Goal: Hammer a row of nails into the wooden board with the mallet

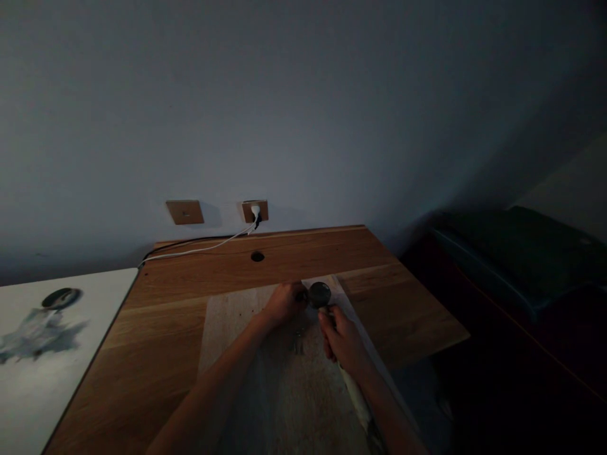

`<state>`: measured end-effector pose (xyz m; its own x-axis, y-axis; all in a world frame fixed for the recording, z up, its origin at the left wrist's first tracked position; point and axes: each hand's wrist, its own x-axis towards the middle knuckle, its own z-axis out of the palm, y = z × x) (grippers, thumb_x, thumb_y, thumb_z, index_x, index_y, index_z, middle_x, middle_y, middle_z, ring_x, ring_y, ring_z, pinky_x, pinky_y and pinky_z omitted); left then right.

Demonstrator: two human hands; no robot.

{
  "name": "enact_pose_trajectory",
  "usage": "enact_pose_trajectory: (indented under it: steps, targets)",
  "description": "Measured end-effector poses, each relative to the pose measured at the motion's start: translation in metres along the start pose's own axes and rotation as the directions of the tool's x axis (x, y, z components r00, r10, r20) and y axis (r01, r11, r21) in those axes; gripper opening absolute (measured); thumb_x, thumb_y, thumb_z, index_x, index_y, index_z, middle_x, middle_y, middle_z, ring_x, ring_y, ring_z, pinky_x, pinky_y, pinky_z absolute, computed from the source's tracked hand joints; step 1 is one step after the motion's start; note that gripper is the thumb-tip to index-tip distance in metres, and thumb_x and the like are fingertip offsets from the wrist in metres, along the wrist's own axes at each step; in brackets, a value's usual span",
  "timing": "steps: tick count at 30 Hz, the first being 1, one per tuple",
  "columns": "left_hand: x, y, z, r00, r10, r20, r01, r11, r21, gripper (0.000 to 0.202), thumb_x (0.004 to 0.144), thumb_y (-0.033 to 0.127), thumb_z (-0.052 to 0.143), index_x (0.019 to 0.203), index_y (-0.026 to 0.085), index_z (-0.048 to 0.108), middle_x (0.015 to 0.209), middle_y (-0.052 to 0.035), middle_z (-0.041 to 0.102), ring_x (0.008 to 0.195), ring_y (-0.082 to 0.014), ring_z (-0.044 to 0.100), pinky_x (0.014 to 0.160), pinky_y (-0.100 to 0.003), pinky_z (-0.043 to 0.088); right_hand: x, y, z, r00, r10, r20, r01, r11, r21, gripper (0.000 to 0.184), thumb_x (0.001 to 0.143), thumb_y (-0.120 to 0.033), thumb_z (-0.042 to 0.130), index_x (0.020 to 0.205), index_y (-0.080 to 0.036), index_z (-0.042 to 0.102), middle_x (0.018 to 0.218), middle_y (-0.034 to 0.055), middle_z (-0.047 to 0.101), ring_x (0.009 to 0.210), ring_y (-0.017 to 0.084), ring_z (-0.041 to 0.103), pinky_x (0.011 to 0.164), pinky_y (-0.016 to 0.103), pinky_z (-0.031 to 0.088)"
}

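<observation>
My right hand (341, 338) is wrapped round the pale handle of what looks like a mallet (320, 294). Its round, dark head faces up near the far edge of a pale wooden board (246, 373), and the long handle runs back under my forearm. Just left of the head, my left hand (285, 302) is closed low over the board, fingers bent together; what they pinch is hidden in shadow. Several small metal pieces, perhaps nails or screws (298, 344), lie on the board between my hands. A few dark specks mark the board's left part.
The board lies on a brown wooden table (142, 341) with a round cable hole (257, 256). Behind it, a white plug (255, 210) sits in a wall socket, its cables trailing left. A white surface (42, 404) adjoins on the left; a dark green cushion-like thing (521, 253) lies right.
</observation>
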<state>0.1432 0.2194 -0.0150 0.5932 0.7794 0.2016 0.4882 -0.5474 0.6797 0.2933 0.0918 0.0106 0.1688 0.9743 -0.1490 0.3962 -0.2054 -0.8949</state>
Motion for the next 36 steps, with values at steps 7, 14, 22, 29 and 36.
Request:
enact_pose_trajectory:
  steps: [7,14,22,29,36]
  targets:
    - [0.0,-0.002,0.002,1.0,0.002,-0.012,-0.002,1.0,-0.009,0.024,0.072,0.003,0.062,0.087,0.015,0.077,0.085,-0.0071,0.073,0.076,-0.0176,0.064,0.072,-0.027,0.048,0.002,0.002,0.0,1.0,0.01,-0.021,-0.01,1.0,0.009,0.04,0.095,-0.061,0.041,0.098,-0.023,0.053,0.044,-0.0113,0.044,0.031,0.011,0.044,0.032,0.018,0.03]
    - [0.0,-0.003,0.003,0.999,0.046,-0.028,-0.048,0.997,-0.063,0.022,0.074,0.005,0.062,0.087,0.015,0.077,0.086,-0.0059,0.073,0.076,-0.0162,0.064,0.073,-0.026,0.047,-0.021,0.007,-0.008,0.998,0.07,-0.002,-0.069,0.989,0.131,0.045,0.09,-0.067,0.045,0.099,-0.023,0.052,0.054,-0.0118,0.043,0.03,0.008,0.04,0.029,0.019,0.027]
    - [-0.002,-0.001,0.0,0.999,0.043,-0.027,-0.044,0.998,-0.035,0.033,0.072,0.007,0.067,0.102,0.018,0.072,0.103,-0.0068,0.07,0.093,-0.0205,0.064,0.084,-0.03,0.048,-0.041,0.024,-0.006,0.993,0.114,0.007,-0.114,0.985,0.132,0.051,0.088,-0.071,0.046,0.101,-0.022,0.053,0.047,-0.0123,0.042,0.031,0.009,0.038,0.031,0.019,0.027]
    - [-0.013,0.021,-0.015,0.999,0.027,-0.041,-0.025,0.998,0.057,0.015,0.077,0.017,0.065,0.092,0.018,0.062,0.093,-0.0041,0.063,0.082,-0.0179,0.06,0.072,-0.027,0.045,-0.04,0.032,0.0,0.988,0.15,-0.024,-0.142,0.968,0.209,0.052,0.085,-0.075,0.047,0.095,-0.024,0.05,0.049,-0.013,0.041,0.03,0.008,0.036,0.029,0.018,0.025]
    - [-0.047,0.058,-0.035,0.954,-0.071,0.293,-0.048,0.924,0.38,0.019,0.07,0.026,0.071,0.086,0.018,0.067,0.09,-0.0101,0.069,0.079,-0.0272,0.067,0.067,-0.033,0.047,-0.037,0.036,0.0,0.993,0.114,-0.018,-0.109,0.977,0.181,0.053,0.089,-0.073,0.043,0.099,-0.023,0.054,0.041,-0.0127,0.037,0.028,0.01,0.036,0.029,0.02,0.025]
